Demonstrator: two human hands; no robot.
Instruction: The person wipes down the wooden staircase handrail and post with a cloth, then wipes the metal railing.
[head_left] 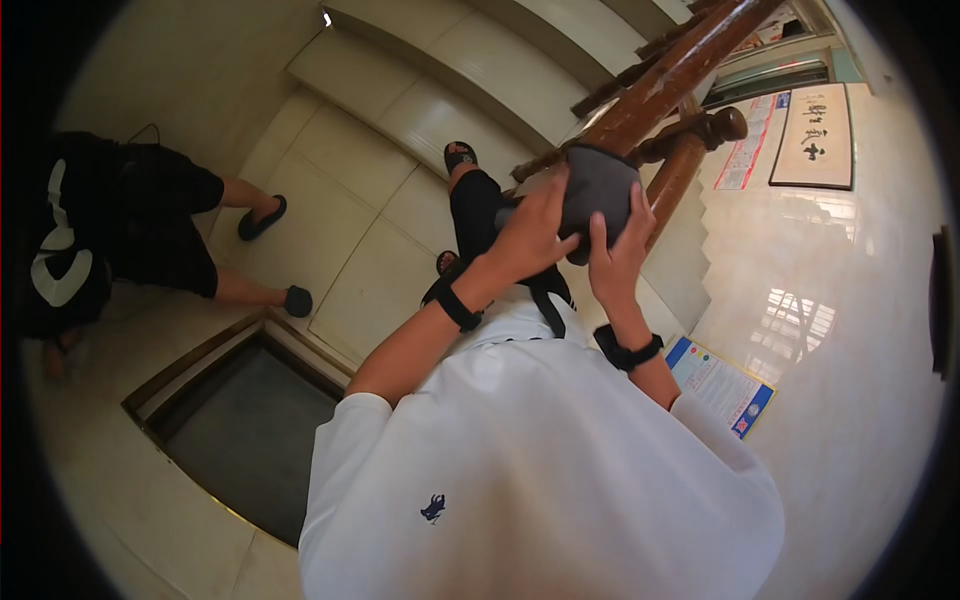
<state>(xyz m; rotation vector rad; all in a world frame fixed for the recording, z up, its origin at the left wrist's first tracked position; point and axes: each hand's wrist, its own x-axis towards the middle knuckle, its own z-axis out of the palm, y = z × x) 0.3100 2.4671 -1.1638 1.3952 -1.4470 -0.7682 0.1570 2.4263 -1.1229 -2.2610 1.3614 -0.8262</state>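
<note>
Both my hands are on a dark grey, cloth-like thing [597,190] at the lower end of the brown wooden stair rail. My left hand [535,232] presses its left side, the fingers slightly blurred and partly hidden. On the other side, my right hand [622,245] grips it with fingers bent along its right edge and lower front. The cloth-like thing hides part of the wooden rail [655,95] behind it; whether it touches the wood I cannot tell. A black band circles each of my wrists.
Tiled stairs [430,110] rise ahead beyond the rail. At left a person in dark shorts [170,215] and slippers is bent over. A dark mat in a framed recess [250,430] lies at lower left. A framed sign [812,135] and posters are on the right wall.
</note>
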